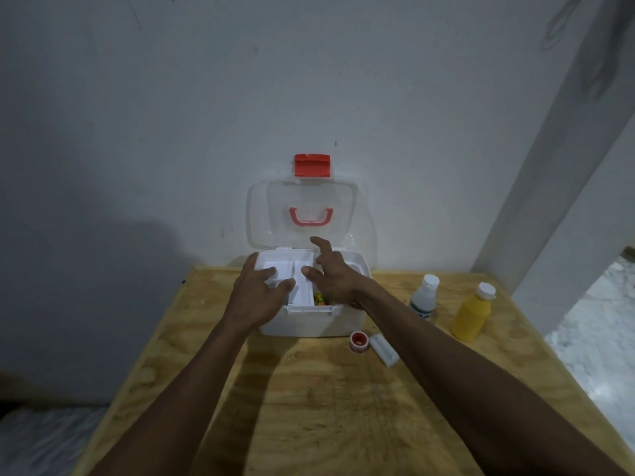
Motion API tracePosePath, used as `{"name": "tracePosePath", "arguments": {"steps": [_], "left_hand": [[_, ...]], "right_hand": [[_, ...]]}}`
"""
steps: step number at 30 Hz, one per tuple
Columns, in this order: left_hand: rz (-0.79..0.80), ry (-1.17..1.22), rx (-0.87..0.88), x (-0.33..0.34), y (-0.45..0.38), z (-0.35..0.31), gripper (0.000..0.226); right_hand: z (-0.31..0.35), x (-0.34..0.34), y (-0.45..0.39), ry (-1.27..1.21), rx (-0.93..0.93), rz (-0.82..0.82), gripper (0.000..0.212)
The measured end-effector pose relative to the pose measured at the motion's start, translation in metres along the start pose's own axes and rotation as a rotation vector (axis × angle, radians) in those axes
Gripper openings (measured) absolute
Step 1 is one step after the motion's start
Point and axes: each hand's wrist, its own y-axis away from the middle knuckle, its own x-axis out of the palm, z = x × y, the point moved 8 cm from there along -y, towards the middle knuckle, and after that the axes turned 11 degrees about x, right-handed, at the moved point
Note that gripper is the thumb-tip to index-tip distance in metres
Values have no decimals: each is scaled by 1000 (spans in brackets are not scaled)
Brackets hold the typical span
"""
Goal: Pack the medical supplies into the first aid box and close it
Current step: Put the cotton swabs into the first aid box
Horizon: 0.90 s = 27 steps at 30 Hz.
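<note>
A white first aid box (309, 322) stands at the far edge of the wooden table, its clear lid (302, 201) with a red latch and pink handle leaning upright against the wall. A white divided inner tray (302, 269) sits in the box's left half. My left hand (259, 293) grips the tray's left compartment. My right hand (330, 273) has its fingers spread, thumb and fingertips touching the tray's right edge. Small orange and green items (79, 298) show in the box beneath the tray. To the box's right stand a white bottle (425, 297) and a yellow bottle (472, 312).
A small red-capped jar (359, 341) and a white flat package (383, 348) lie on the table (309, 407) just in front of the box's right corner. A grey wall rises right behind the box. The table's right edge drops to a pale floor.
</note>
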Motion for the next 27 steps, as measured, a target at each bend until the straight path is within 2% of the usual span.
{"name": "tracePosePath", "arguments": {"steps": [27], "left_hand": [[42,-24,16,0,-4,0,58]], "right_hand": [[9,-6,16,44,-79,-16,50]]}}
